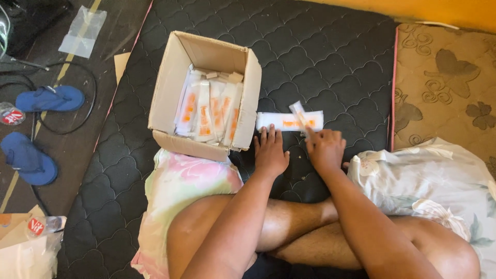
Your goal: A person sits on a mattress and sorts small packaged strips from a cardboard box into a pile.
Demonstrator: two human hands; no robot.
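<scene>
On the dark quilted mattress (320,57), just right of the cardboard box (206,93), lay a flat stack of white packets with orange print (281,121), and the right hand (324,149) pinched one slim packet (298,111) in a closed grip, tilted over the stack's right end. The left hand (269,154) lay flat and open, fingers spread on the mattress, its tips touching the stack's near edge. More such packets stood upright inside the box, a floral pillow (181,186) lay near it, and blue sandals (36,129) sat on the floor far left.
</scene>
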